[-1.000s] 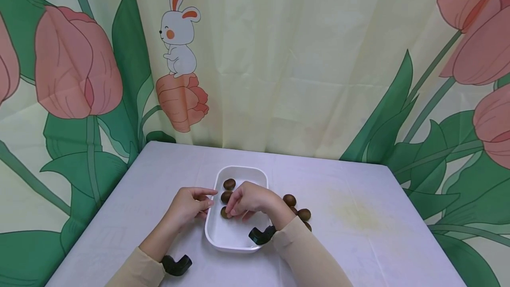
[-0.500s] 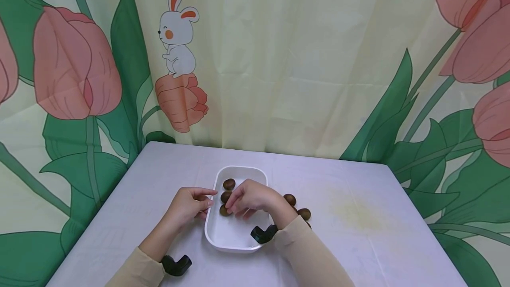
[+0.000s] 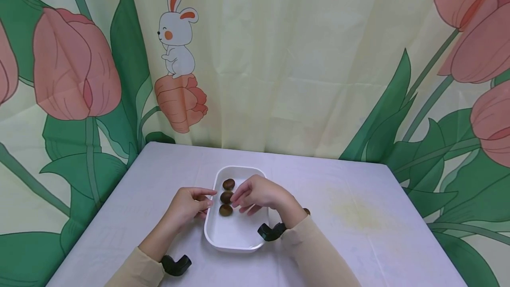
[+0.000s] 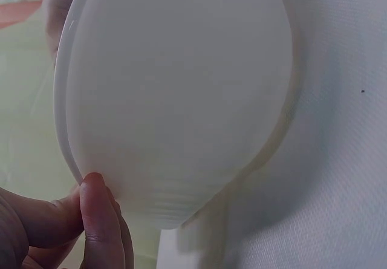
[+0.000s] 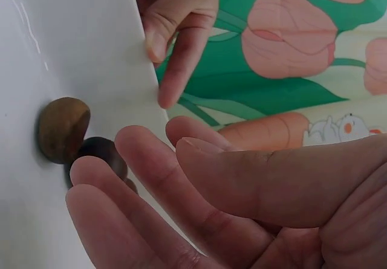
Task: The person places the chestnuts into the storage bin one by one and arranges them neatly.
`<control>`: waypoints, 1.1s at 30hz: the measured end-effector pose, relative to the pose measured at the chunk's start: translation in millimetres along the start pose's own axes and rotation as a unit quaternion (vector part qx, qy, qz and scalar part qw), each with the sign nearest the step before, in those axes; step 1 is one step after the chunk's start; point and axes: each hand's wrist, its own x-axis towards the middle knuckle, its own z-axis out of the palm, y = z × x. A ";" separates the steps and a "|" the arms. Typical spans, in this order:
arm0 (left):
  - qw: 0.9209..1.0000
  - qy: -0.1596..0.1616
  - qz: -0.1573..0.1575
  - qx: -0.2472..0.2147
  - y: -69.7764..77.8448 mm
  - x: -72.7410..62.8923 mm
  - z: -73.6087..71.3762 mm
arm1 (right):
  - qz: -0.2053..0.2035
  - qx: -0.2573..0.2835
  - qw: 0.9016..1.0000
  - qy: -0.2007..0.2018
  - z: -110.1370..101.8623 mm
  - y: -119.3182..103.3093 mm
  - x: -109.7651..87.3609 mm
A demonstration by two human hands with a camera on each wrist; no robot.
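A white rectangular tray (image 3: 235,234) lies on the table with three brown chestnuts in a column along its left side: the back chestnut (image 3: 229,184), the middle chestnut (image 3: 226,197) and the front chestnut (image 3: 226,210). At the tray's left rim, my left hand (image 3: 189,205) pinches the edge between thumb and fingers. Above the tray, just right of the chestnuts, is my right hand (image 3: 259,194); its fingers are loosely bent and hold nothing. In the right wrist view, a chestnut (image 5: 62,130) lies beyond those fingers, which partly cover another darker one.
Right of the tray, a further chestnut (image 3: 307,211) peeks out behind the right wrist; others there are hidden by the arm. A pale cloth covers the table (image 3: 350,242), and a printed curtain (image 3: 279,65) hangs behind it.
My right hand has let go of the front chestnut and shifted up and to the right. That chestnut now lies in line with the other two. The left hand has stayed at the rim.
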 end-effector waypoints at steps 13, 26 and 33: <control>1.000 0.005 -0.012 0.006 0.3 -0.8 1.6 | -0.018 0.007 1.000 0.008 -19.2 4.4 -24.7; 1.000 0.006 -0.018 0.009 2.0 -1.2 1.2 | -0.027 0.042 0.997 0.055 -50.6 21.8 -56.4; 1.000 0.008 -0.019 0.008 1.7 -2.0 0.8 | -0.034 0.043 0.996 0.076 -65.8 28.7 -72.7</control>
